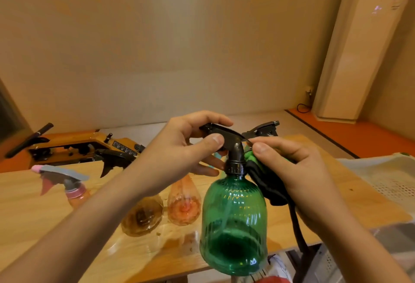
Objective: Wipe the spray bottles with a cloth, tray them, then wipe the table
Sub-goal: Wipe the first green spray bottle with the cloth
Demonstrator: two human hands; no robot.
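Two hands, left hand [179,148] gripping green bottle [233,222], right hand [298,170] pressing cloth [267,181]

A tall cream floor-standing air conditioner [359,47] fills the right corner. Just left of its base is a wall socket [309,92], with a black cable [302,108] looped below it beside the orange floor [359,134]. Far to its left, an orange machine [74,148] with black levers sits by the beige wall [157,47].

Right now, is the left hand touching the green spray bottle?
Touching. The head view shows the left hand gripping the green spray bottle by its black trigger head, thumb on its side, fingers curled over the top.
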